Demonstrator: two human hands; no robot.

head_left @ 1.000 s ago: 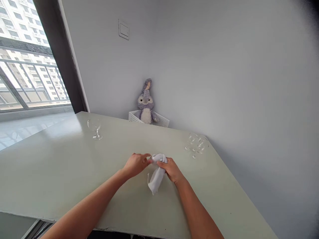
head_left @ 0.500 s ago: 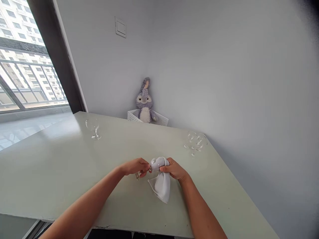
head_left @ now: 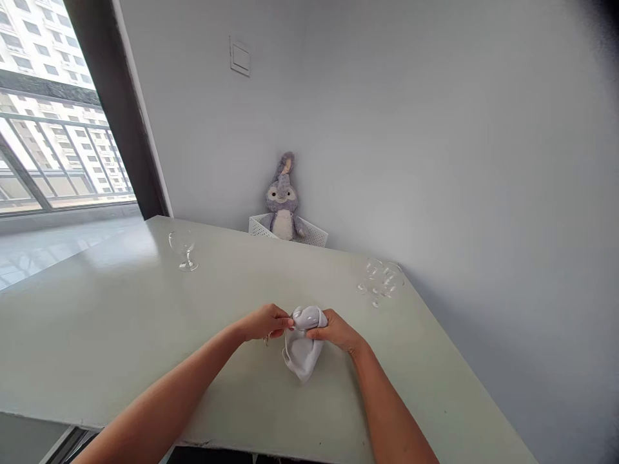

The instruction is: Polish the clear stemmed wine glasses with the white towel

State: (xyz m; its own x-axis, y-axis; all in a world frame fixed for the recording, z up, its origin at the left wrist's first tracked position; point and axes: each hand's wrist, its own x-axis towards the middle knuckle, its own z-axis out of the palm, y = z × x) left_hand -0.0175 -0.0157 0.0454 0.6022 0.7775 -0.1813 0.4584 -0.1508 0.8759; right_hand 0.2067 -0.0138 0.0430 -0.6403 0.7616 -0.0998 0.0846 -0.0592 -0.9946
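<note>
Low over the near middle of the table, my left hand point(head_left: 271, 321) pinches the stem of a wine glass, whose clear foot point(head_left: 266, 339) pokes out beneath the fingers. The bowl of this glass point(head_left: 307, 317) lies on its side, pointing right. My right hand point(head_left: 334, 331) grips a white cloth point(head_left: 304, 356) around the bowl's rim. Part of the cloth hangs below the bowl toward the table's front edge. My right fingertips are partly hidden by the cloth and glass.
One clear wine glass point(head_left: 183, 250) stands upright at the back left of the table point(head_left: 217, 277). Several more glasses point(head_left: 382, 280) stand close together near the right edge. Behind the table, a purple plush toy point(head_left: 282, 212) sits in a white basket point(head_left: 314, 234) against the wall.
The hanging part of the cloth has swung left and up and looks shorter. Both hands keep nearly the same place and hold. The view has shifted slightly.
</note>
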